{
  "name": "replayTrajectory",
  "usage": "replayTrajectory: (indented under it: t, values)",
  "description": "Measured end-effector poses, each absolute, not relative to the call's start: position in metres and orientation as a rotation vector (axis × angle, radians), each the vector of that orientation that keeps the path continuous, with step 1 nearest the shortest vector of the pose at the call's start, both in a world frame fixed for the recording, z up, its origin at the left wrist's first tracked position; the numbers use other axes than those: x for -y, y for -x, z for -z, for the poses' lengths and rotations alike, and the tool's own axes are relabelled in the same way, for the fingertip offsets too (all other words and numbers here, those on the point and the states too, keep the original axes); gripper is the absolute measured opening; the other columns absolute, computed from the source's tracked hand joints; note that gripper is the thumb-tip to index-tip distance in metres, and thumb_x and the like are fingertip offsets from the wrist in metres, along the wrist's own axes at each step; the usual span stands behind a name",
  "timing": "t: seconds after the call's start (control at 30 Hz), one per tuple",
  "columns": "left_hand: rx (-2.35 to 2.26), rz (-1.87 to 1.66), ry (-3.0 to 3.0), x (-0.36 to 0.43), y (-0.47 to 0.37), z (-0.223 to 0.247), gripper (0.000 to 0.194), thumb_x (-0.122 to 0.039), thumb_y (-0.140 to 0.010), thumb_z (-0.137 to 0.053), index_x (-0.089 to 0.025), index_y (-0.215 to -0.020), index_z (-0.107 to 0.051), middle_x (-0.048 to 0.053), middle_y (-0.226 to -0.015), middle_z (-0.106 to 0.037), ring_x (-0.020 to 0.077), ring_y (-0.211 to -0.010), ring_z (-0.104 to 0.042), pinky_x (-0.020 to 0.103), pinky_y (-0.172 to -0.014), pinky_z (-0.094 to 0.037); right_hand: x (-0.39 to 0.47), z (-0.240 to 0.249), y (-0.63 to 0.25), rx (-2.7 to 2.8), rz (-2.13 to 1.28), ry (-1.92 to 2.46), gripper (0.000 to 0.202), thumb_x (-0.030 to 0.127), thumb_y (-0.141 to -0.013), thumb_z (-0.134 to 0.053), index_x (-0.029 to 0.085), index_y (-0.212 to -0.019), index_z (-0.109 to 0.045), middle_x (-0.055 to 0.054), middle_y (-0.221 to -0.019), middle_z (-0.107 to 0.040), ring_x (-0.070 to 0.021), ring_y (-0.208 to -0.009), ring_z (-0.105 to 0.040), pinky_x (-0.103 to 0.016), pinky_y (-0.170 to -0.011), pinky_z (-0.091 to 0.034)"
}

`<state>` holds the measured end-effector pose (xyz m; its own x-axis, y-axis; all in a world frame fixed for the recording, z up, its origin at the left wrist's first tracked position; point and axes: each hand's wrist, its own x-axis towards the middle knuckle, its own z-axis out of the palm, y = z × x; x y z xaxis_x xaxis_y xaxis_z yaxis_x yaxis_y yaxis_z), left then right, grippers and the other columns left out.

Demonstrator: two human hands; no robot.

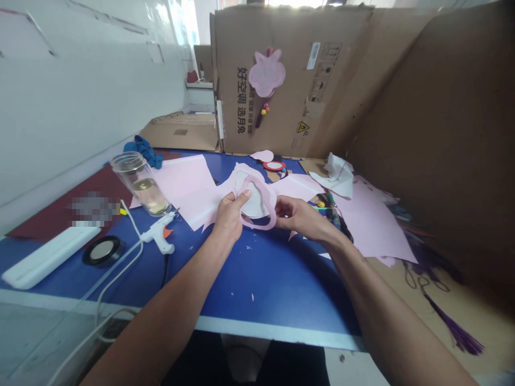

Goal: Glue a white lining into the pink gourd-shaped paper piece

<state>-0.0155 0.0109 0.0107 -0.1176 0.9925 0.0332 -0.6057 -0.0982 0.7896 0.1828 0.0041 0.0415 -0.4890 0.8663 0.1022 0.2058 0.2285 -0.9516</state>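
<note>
Over the middle of the blue tabletop, my left hand [230,214] grips a pink paper cut-out with a white inner face [254,202]. Its thumb presses on the front. A narrow pink paper ring [270,217] lies across that face and hangs below its lower edge. From the right, my right hand [300,215] has its fingers closed at the ring's right edge; the fingertips are partly hidden. Pink paper sheets [193,187] lie behind and to the left of my hands. A white glue gun [160,233] with an orange trigger rests left of my left forearm.
A glass bottle of pale liquid [151,195], black tape roll [103,251] and long white box [48,257] stand left. Cardboard [298,107] walls the back, bearing a pink cloud-like shape [266,74]. Scissors [427,283] and a purple tassel [458,329] lie right. A cable [107,289] crosses the front edge.
</note>
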Motion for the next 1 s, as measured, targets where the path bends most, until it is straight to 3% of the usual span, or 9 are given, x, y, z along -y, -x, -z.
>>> replayTrajectory:
  t: [0.13, 0.37, 0.63, 0.8, 1.0]
  values:
    - [-0.752, -1.559, -0.703, -0.011, 0.015, -0.011, 0.052, -0.039, -0.056, -0.106, -0.015, -0.095, -0.082, 0.013, -0.095, -0.086, 0.0357, -0.104, -0.082, 0.048, -0.098, -0.064, -0.004, -0.041, -0.182, 1.891, -1.218, 1.002, 0.019, 0.026, -0.073, -0.079, 0.020, -0.090, -0.071, 0.000, -0.089, -0.071, -0.0182, -0.082, -0.060, -0.031, -0.080, -0.049]
    - [-0.781, -1.476, -0.735, -0.004, 0.007, -0.009, 0.052, -0.041, -0.055, -0.106, -0.014, -0.094, -0.084, 0.011, -0.086, -0.085, 0.0302, -0.083, -0.082, 0.044, -0.086, -0.064, -0.009, -0.033, -0.182, 1.740, -1.122, 1.094, 0.030, 0.033, -0.076, -0.081, 0.020, -0.102, -0.076, -0.001, -0.092, -0.074, -0.0181, -0.080, -0.059, -0.029, -0.073, -0.048]
    - [-0.828, -1.409, -0.782, -0.001, 0.000, -0.001, 0.044, -0.039, -0.059, -0.104, -0.014, -0.090, -0.085, 0.009, -0.083, -0.084, 0.0236, -0.073, -0.077, 0.038, -0.077, -0.061, -0.005, -0.032, -0.173, 1.635, -1.058, 1.178, 0.039, 0.055, -0.075, -0.085, 0.021, -0.083, -0.069, 0.003, -0.072, -0.059, -0.0151, -0.066, -0.048, -0.026, -0.057, -0.039]
    - [-0.856, -1.393, -0.784, -0.001, -0.002, 0.002, 0.038, -0.037, -0.060, -0.102, -0.015, -0.086, -0.085, 0.010, -0.083, -0.084, 0.0217, -0.071, -0.075, 0.036, -0.075, -0.061, -0.004, -0.033, -0.169, 1.599, -1.101, 1.176, 0.052, 0.066, -0.071, -0.088, 0.020, -0.084, -0.069, 0.000, -0.077, -0.065, -0.0168, -0.068, -0.052, -0.029, -0.060, -0.045]
    - [-0.852, -1.354, -0.785, 0.000, -0.003, 0.003, 0.037, -0.038, -0.060, -0.103, -0.015, -0.082, -0.084, 0.010, -0.083, -0.084, 0.0223, -0.069, -0.075, 0.038, -0.074, -0.062, -0.004, -0.033, -0.170, 1.600, -1.096, 1.197, 0.054, 0.068, -0.069, -0.091, 0.020, -0.080, -0.069, -0.001, -0.073, -0.066, -0.0191, -0.068, -0.057, -0.030, -0.059, -0.048]
